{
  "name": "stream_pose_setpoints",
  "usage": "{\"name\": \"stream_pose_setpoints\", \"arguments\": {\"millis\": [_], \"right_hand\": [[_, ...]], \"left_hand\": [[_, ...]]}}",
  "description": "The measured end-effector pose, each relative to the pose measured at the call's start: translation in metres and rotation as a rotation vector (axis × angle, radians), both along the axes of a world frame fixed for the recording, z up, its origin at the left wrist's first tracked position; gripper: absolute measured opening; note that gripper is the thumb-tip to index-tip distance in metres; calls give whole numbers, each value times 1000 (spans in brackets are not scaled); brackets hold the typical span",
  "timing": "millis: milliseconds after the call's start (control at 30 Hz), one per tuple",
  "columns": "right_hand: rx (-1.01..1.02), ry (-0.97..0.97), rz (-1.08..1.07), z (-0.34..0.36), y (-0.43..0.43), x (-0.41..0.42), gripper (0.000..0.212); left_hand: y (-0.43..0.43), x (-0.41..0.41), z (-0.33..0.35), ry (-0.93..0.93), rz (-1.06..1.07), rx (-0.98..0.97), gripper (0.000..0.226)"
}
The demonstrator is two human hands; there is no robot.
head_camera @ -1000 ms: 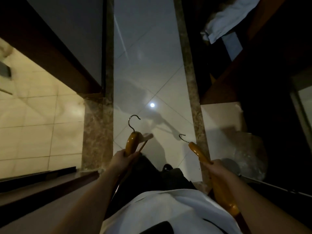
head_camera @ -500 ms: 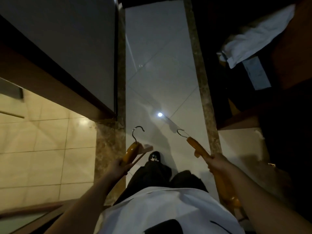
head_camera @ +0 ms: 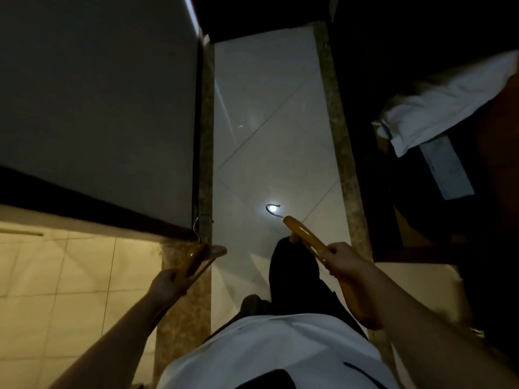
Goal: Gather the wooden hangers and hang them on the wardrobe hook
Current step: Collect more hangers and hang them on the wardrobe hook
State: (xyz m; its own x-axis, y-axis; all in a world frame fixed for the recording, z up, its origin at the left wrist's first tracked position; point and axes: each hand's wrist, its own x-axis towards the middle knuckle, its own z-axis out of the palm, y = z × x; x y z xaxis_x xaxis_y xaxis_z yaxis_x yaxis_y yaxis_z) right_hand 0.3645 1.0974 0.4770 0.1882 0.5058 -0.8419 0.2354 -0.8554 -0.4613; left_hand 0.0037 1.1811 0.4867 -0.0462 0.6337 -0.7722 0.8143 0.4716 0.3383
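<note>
Stepping forward, you've carried both hangers further down the passage. Your left hand (head_camera: 171, 284) grips the left wooden hanger (head_camera: 196, 259), hook over the marble floor strip (head_camera: 206, 164). Your right hand (head_camera: 345, 262) grips the right wooden hanger (head_camera: 304, 235), its hook crossing the light glare (head_camera: 271, 209) on the white floor tiles (head_camera: 266, 122).

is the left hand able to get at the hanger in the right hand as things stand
Probably not: the way across looks open, but the left hand grips another hanger, so it isn't free.
</note>
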Motion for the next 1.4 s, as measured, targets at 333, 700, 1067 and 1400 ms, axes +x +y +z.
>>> {"name": "stream_pose_setpoints", "arguments": {"millis": [333,700,1067,1400], "right_hand": [[-184,-91,-302,-16,37,146,36],[-224,-139,-483,-37,116,225,20],[-43,-152,-686,11,272,223,18],[76,-421,-879,44,260,269,11]], "left_hand": [[131,211,14,-220,-98,-73,15],[283,326,14,-298,-425,-60,16],[467,398,1,-188,-660,20,20],[493,535,27,-268,-1140,172,29]]}}
